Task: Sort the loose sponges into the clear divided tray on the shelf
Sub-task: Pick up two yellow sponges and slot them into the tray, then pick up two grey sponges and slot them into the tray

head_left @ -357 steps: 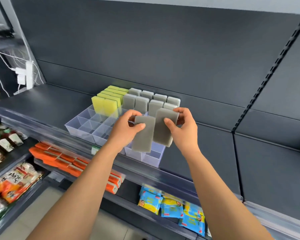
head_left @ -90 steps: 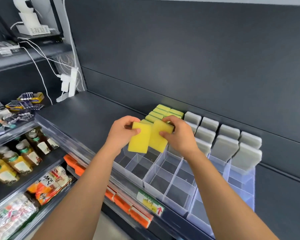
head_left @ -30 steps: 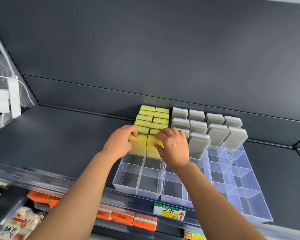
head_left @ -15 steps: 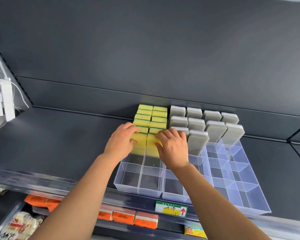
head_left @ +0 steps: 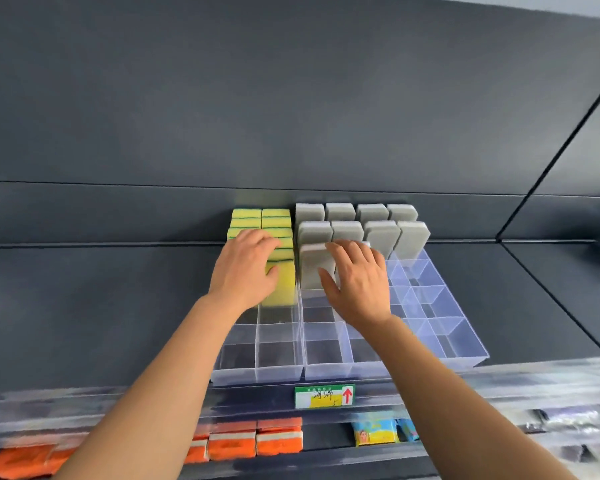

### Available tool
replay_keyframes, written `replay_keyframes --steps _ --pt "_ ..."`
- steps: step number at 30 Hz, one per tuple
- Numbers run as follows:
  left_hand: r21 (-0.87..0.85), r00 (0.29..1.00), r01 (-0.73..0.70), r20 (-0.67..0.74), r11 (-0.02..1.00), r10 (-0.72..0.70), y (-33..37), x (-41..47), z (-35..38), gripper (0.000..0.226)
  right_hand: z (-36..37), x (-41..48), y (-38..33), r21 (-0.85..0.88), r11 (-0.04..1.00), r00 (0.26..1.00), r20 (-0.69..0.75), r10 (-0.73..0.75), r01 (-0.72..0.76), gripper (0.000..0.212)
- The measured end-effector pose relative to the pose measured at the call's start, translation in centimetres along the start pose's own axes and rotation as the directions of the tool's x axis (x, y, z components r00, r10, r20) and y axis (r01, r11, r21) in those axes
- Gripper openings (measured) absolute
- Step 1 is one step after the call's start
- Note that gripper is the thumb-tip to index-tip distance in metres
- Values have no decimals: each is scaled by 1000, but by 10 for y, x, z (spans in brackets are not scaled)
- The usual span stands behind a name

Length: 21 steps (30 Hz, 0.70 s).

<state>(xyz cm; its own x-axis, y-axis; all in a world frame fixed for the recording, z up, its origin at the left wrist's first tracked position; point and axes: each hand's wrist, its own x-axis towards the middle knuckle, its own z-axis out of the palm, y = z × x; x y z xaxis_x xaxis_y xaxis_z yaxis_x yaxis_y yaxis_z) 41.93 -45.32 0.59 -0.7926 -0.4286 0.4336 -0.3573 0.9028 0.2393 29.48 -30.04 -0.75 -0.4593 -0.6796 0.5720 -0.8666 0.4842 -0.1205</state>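
Observation:
The clear divided tray (head_left: 465, 355) sits on the dark shelf. Yellow-and-green sponges (head_left: 276, 216) stand upright in its two left columns, grey sponges (head_left: 378, 233) in the back rows to their right. My left hand (head_left: 246, 268) lies over the yellow rows, fingers spread, touching the front yellow sponge (head_left: 284, 285) that stands in its compartment. My right hand (head_left: 357, 282) hovers, fingers apart, in front of the grey sponges, its fingertips by the nearest grey sponge (head_left: 314, 268). Neither hand grips anything. The front compartments are empty.
A green and yellow price label (head_left: 324, 396) with a red arrow sits on the shelf's front rail. Below hang orange packs (head_left: 257, 441) and blue-yellow packets (head_left: 378, 433). The dark back panel (head_left: 291, 116) rises right behind the tray.
Both hands have let go of the two yellow sponges, which now stand in the tray. My right hand has moved right, over to the grey sponges.

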Motion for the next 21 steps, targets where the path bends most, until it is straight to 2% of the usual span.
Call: replay_keyframes --steps 4,9,21 --pt "35 988 -154 12 987 154 38 15 7 36 -18 -15 39 -115 978 979 87 184 -173 47" --pt "37 957 -288 44 957 286 95 33 24 36 -41 -43 90 -243 928 940 123 319 -283 47" --pt "-43 887 -419 194 907 419 255 50 98 30 -118 -126 216 -360 839 860 157 486 -408 42"
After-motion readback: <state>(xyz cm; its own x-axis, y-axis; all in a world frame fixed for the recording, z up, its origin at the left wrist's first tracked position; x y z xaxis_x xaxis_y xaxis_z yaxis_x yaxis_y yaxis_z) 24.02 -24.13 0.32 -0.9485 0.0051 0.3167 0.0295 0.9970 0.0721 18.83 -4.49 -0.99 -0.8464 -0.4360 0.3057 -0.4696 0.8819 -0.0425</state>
